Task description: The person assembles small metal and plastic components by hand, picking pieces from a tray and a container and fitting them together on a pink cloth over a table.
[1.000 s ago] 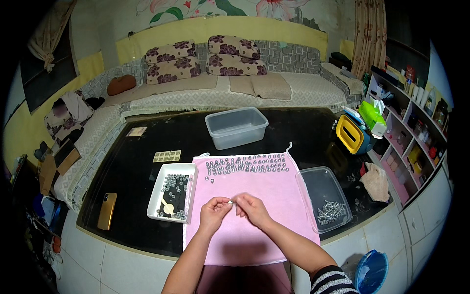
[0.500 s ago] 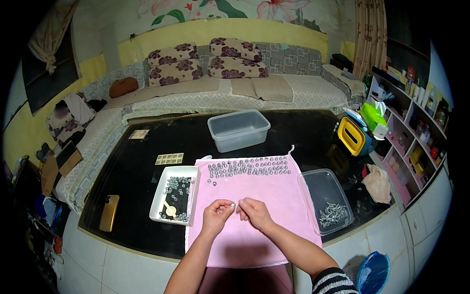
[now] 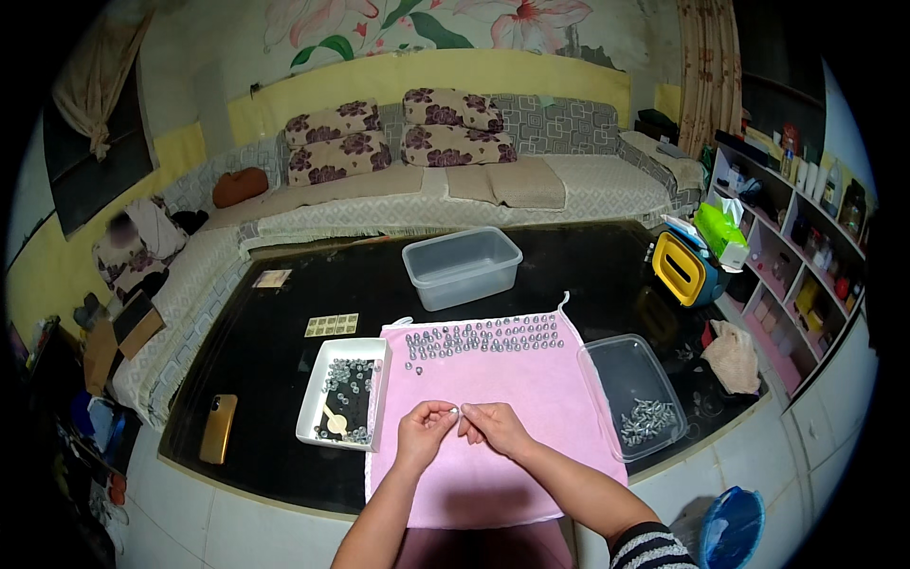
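Observation:
My left hand (image 3: 426, 434) is over the pink cloth (image 3: 512, 389), pinching a small shiny piece (image 3: 455, 411) between thumb and fingertips. My right hand (image 3: 498, 430) meets it there, thumb and forefinger pressed together at the same spot; what those fingers grip is too small to make out. Beyond my hands, rows of small silver dome-shaped pieces (image 3: 483, 336) stand on the cloth, with two more just in front at the left. A white tray (image 3: 384, 398) at the left holds loose small silver round pieces (image 3: 349, 375) and a cream scoop (image 3: 336, 421).
On the right, a clear plastic lid (image 3: 621, 365) carries a heap of small silver metal parts (image 3: 648, 420). A clear plastic box (image 3: 462, 270) stands at the back. A gold phone (image 3: 218, 429) lies far left on the black table (image 3: 256, 332). A blue bin (image 3: 733, 526) stands at lower right.
My right hand has closed in on my left, and their fingertips now meet at the small piece. The whole view has shifted slightly, with the table lower in the picture.

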Demonstrator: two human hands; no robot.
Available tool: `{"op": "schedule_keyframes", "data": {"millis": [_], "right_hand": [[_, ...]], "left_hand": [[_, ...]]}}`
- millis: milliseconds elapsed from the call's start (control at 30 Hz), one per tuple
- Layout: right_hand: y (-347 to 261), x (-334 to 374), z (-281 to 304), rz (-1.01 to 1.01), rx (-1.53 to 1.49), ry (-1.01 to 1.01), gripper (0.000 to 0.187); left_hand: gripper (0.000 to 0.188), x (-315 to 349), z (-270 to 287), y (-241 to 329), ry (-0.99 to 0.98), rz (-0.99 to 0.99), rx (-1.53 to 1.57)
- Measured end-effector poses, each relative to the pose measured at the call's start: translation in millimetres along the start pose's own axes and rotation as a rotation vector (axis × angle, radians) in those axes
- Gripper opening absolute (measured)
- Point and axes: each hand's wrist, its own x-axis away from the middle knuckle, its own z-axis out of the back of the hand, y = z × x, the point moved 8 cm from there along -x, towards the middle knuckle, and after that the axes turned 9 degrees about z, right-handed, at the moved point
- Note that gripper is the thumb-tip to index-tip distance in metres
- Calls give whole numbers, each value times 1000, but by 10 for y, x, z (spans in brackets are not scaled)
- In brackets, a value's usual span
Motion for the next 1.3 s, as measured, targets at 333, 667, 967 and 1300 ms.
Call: {"op": "schedule_keyframes", "data": {"millis": [333,667,967,1300], "right_hand": [[-66,-57,52,113,166,111,19],[36,-89,141,19,19,160,13],[59,-90,156,36,80,148,7],[112,-83,193,21,163,157,11]], "left_hand": [[17,39,-72,35,-35,-81,-286],[18,-243,12,748,72,-357,-875],[9,-924,100,754,6,-431,-1441],[5,-1150,141,593,-17,-392,-1501]]}}
